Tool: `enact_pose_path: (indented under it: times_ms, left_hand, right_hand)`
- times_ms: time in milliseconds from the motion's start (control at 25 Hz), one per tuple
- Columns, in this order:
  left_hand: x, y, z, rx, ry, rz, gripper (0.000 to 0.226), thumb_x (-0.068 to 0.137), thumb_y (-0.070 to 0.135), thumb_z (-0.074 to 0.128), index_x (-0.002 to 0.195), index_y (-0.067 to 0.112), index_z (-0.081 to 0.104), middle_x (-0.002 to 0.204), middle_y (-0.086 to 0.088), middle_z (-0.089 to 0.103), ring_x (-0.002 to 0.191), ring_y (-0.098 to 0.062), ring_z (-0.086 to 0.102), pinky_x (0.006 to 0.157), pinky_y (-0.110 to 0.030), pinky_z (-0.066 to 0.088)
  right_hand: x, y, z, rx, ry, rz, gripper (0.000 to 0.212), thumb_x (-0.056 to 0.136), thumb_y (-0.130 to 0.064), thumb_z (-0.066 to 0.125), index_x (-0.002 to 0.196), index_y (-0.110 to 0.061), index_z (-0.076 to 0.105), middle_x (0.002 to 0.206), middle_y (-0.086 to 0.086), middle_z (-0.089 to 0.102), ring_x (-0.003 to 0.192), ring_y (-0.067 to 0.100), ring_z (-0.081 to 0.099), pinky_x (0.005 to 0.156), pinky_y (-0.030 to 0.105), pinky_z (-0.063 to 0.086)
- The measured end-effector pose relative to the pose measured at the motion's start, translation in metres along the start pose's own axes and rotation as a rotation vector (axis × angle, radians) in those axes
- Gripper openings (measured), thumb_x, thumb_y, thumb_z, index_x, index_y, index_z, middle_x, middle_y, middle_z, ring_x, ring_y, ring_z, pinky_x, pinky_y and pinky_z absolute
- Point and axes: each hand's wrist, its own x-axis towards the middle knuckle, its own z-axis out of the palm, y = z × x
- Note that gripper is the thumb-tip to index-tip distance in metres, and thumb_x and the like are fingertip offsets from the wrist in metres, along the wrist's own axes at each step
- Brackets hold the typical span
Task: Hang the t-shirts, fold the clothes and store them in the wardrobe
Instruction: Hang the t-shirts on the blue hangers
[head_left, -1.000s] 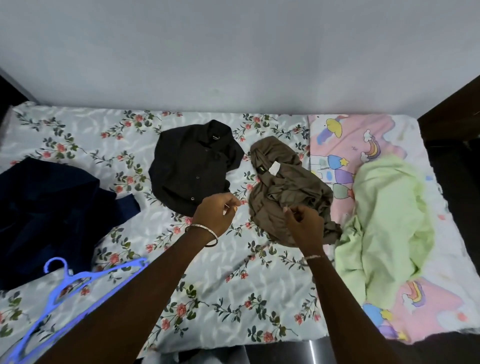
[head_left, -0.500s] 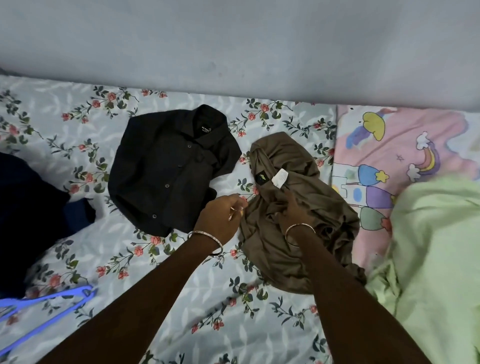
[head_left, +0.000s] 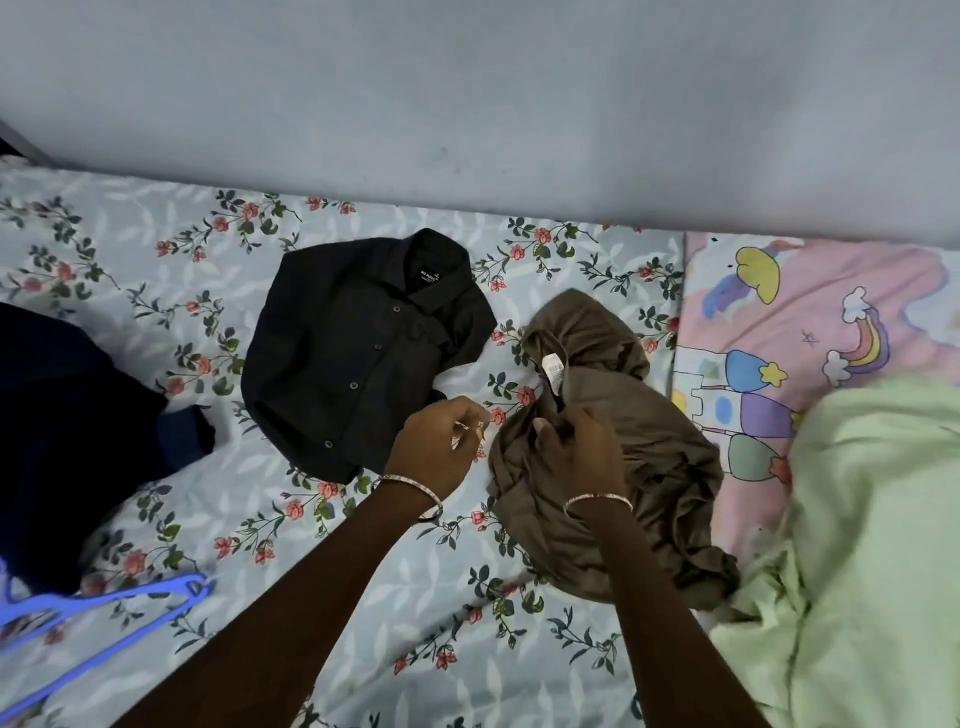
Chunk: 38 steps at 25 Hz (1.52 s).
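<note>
Right hand (head_left: 576, 447) now bunches brown t-shirt (head_left: 649, 467) at centre of bed (head_left: 130, 249), fingers curled into cloth; left hand (head_left: 439, 447) curled beside it, grasp indeterminate. Recommend: find shoulders, shake flat

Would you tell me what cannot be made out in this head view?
Blue hanger: cut off by the left edge.
Navy garment: cut off left; kind unclear.
Black shirt label: print too small.
Left hand: fingertips blurred; any hold unclear.
Brown garment: partly hidden by the right hand.

I count four cloth pieces: one black shirt (head_left: 358, 358), one brown t-shirt (head_left: 654, 467), one navy garment (head_left: 67, 426), one green cloth (head_left: 862, 545); plus one blue hanger (head_left: 119, 605), perhaps two.
</note>
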Motion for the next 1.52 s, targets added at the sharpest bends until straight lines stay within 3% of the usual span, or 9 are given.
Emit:
enact_pose_path:
  times_ms: [320,560,680,800,920,1120,1200,1360,1520]
  left_hand:
    - [-0.028,0.055,-0.062,-0.043,-0.005,0.134,0.02,0.092,0.01,0.061,0.107,0.017,0.071,0.103,0.001,0.07,0.092,-0.016,0.067,0.084,-0.04,0.056]
    - [-0.088,0.08,-0.131,-0.028,-0.111,0.289,0.032,0.087,0.024,0.056,0.113,0.012,0.071,0.107,-0.01,0.065,0.1,-0.027,0.064,0.086,-0.038,0.051]
    - [-0.121,0.072,-0.168,0.023,-0.018,0.259,0.044,0.087,0.037,0.051,0.117,0.01,0.07,0.122,-0.012,0.06,0.109,-0.031,0.061,0.093,-0.04,0.05]
    - [-0.15,0.06,-0.202,0.113,0.07,0.122,0.071,0.078,0.061,0.035,0.122,0.017,0.069,0.132,-0.013,0.056,0.114,-0.036,0.059,0.097,-0.048,0.049]
    - [-0.18,0.046,-0.24,0.154,0.146,-0.076,0.079,0.069,0.069,0.028,0.113,0.019,0.071,0.125,-0.014,0.061,0.107,-0.038,0.061,0.089,-0.047,0.052]
    - [-0.229,0.055,-0.307,0.14,0.441,-0.321,0.022,0.088,0.02,0.058,0.096,0.007,0.074,0.099,-0.02,0.07,0.098,-0.042,0.064,0.072,-0.039,0.048]
    - [-0.248,0.049,-0.333,0.174,0.489,-0.262,0.024,0.083,0.002,0.056,0.097,0.006,0.075,0.098,-0.022,0.071,0.099,-0.045,0.063,0.077,-0.043,0.051]
    - [-0.287,0.016,-0.369,0.301,0.458,-0.09,0.04,0.074,-0.011,0.054,0.104,0.006,0.074,0.112,-0.016,0.066,0.102,-0.042,0.061,0.077,-0.043,0.051]
    - [-0.327,-0.032,-0.374,0.401,0.318,-0.031,0.047,0.079,-0.007,0.056,0.118,0.015,0.068,0.125,-0.003,0.057,0.104,-0.033,0.062,0.075,-0.044,0.054]
  right_hand:
    - [-0.076,-0.116,-0.083,0.146,0.171,-0.351,0.037,0.095,-0.046,0.054,0.106,-0.015,0.071,0.103,0.002,0.057,0.096,0.016,0.052,0.076,0.027,0.045]
    - [-0.144,-0.217,-0.142,0.594,0.023,-0.386,0.02,0.096,-0.007,0.06,0.082,0.006,0.055,0.086,0.018,0.053,0.081,0.013,0.057,0.074,0.016,0.044]
    - [-0.187,-0.266,-0.158,0.9,-0.125,-0.375,0.015,0.096,0.011,0.051,0.083,0.017,0.05,0.085,0.03,0.054,0.078,0.022,0.058,0.073,0.023,0.049]
    - [-0.225,-0.309,-0.165,1.165,-0.237,-0.35,0.012,0.092,0.009,0.049,0.085,0.018,0.05,0.08,0.019,0.061,0.075,0.022,0.062,0.072,0.025,0.051]
    - [-0.253,-0.344,-0.172,1.264,-0.281,-0.401,0.009,0.085,0.005,0.054,0.077,0.004,0.058,0.081,0.013,0.061,0.079,0.023,0.063,0.076,0.026,0.05]
    - [-0.271,-0.364,-0.171,1.047,-0.239,-0.462,0.031,0.085,-0.003,0.058,0.062,0.011,0.043,0.074,0.029,0.038,0.073,0.039,0.033,0.07,0.035,0.034]
    - [-0.275,-0.366,-0.163,0.867,-0.109,-0.458,0.045,0.087,-0.015,0.065,0.06,0.016,0.047,0.063,0.026,0.038,0.066,0.031,0.035,0.065,0.031,0.036]
    - [-0.274,-0.359,-0.134,0.028,0.15,-0.608,0.048,0.082,-0.027,0.069,0.047,-0.002,0.047,0.046,0.017,0.045,0.045,0.023,0.044,0.053,0.031,0.037]
    - [-0.275,-0.365,-0.083,-0.384,0.01,-0.501,0.021,0.071,-0.012,0.077,0.058,0.001,0.068,0.064,0.019,0.061,0.068,0.035,0.061,0.057,0.039,0.05]
